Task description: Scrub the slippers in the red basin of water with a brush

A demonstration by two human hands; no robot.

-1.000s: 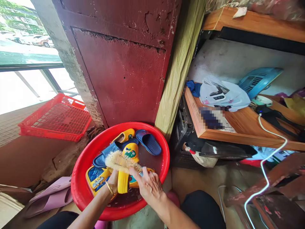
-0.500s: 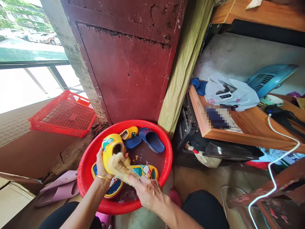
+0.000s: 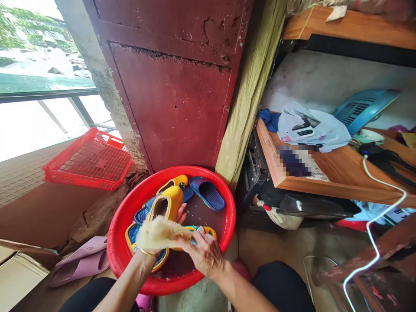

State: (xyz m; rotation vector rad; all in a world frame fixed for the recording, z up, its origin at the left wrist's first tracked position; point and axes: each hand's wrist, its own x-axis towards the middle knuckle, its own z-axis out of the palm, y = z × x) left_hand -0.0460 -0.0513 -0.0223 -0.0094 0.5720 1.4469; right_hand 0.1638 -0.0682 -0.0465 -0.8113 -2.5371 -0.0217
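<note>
Over a red basin [image 3: 112, 236] of dark water, my left hand [image 3: 180, 213] holds a yellow slipper [image 3: 173, 200] from beneath, its opening facing me. Part of that hand is hidden behind a pale bristle brush [image 3: 159, 234]. My right hand [image 3: 206, 255] grips the brush by its far end, and the bristles lie against the slipper's near edge. Inside the basin are a blue slipper [image 3: 208, 195] at the back right, another yellow slipper [image 3: 175, 182] at the back, and colourful yellow-and-blue slippers, partly covered by my hands.
A red plastic crate [image 3: 92, 160] lies at the left, above pink slippers [image 3: 81, 264] on the floor. Behind the basin stands a dark red door [image 3: 175, 104]. A wooden shelf [image 3: 338, 162] at the right bears a white bag [image 3: 315, 128] and a white cable [image 3: 373, 242].
The yellow slipper has turned and moved right, its opening now facing nearer to me. The brush has swung off its opening to the near edge, over my left wrist.
</note>
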